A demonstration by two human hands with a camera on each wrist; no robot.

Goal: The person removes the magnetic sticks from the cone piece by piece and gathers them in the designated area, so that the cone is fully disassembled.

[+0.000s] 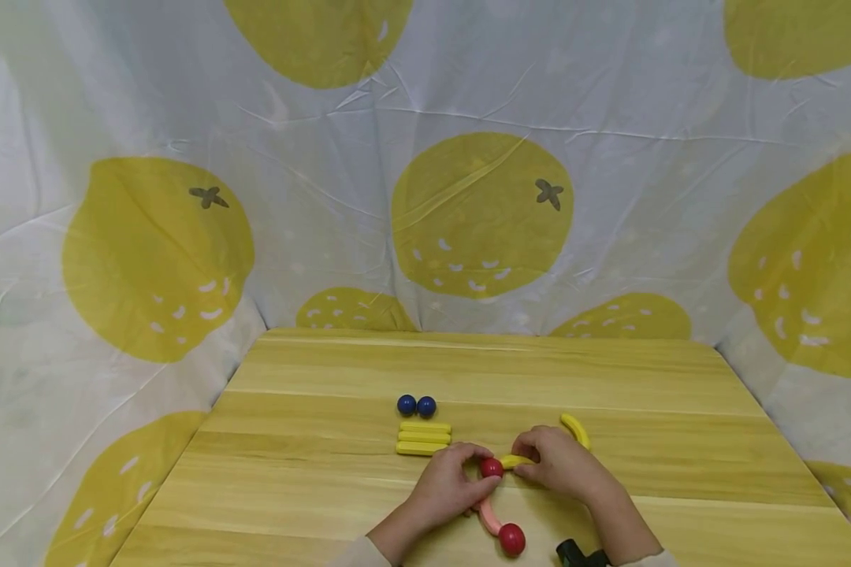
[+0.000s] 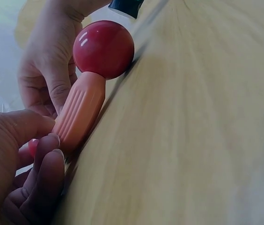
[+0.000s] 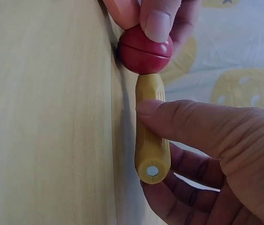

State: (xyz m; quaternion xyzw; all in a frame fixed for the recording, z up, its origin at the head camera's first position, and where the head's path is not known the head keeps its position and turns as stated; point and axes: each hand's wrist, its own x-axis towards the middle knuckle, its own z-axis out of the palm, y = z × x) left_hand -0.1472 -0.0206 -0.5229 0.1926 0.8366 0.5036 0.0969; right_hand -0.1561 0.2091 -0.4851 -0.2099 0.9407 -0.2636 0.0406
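My left hand [image 1: 448,484] pinches a red ball [image 1: 492,468] between thumb and fingers. From that ball a curved pink stick [image 1: 488,517] runs toward me to a second red ball [image 1: 511,539] at its other end. My right hand [image 1: 559,459] holds a yellow stick [image 3: 150,131] between thumb and fingers. One end of this stick meets the pinched ball; a round silvery disc shows in its other end. Just beyond the right hand lies a curved yellow stick [image 1: 576,431].
Several straight yellow sticks [image 1: 424,439] lie side by side left of the hands, with two blue balls [image 1: 416,406] behind them. A dark object [image 1: 580,554] shows beside the right wrist. Lemon-print cloth [image 1: 482,94] stands around the wooden table [image 1: 291,472].
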